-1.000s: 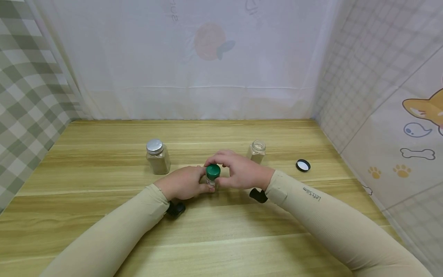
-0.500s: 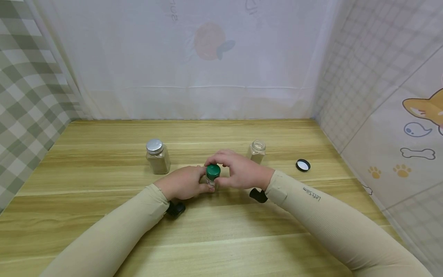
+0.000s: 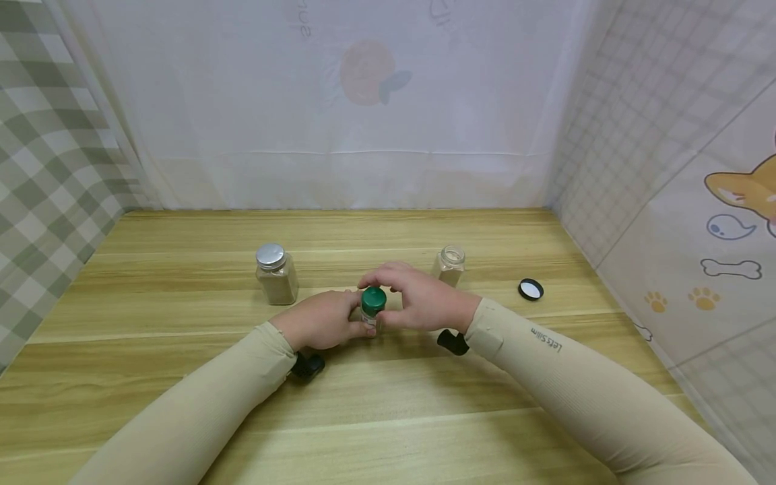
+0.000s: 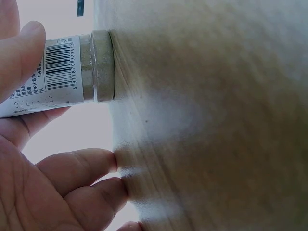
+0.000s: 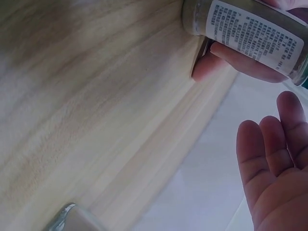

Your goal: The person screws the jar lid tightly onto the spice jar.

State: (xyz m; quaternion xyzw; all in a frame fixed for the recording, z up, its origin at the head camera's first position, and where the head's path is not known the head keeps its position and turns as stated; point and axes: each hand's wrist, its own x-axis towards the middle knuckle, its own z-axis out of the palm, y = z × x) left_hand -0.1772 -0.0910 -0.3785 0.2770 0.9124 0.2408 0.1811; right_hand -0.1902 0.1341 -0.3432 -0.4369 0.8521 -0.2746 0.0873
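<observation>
Head view: small green-capped seasoning bottle [image 3: 369, 319] upright between the two hands, near the middle of the wood-grain table [image 3: 388, 417], base down at the tabletop. Hands close together, both on the same bottle.

Left hand [image 3: 324, 320]: at the bottle's left and near side, low, clamped on the body between thumb and fingers. In left wrist view, thumb across the white label [image 4: 60, 70], barcode beside its tip; lower fingers free of the bottle, loosely bent, tips down at the tabletop.

Right hand [image 3: 424, 300]: at the bottle's right, higher, thumb and index finger curved about the green cap [image 3: 373, 300]. In right wrist view, other fingers clear of the bottle and raised beside it; just an edge of the cap in frame, so pressure of grip impossible to tell.

Round about: square jar with silver lid [image 3: 277, 279], full of tan powder, beyond the left hand; uncapped jar [image 3: 448, 268] just beyond the right hand, lower part hidden by it. Farther right, black screw lid [image 3: 531, 289], pale inner face up, well apart from the bottle. Beige sleeves [image 3: 545, 357] on both forearms, lettering on the right one.
</observation>
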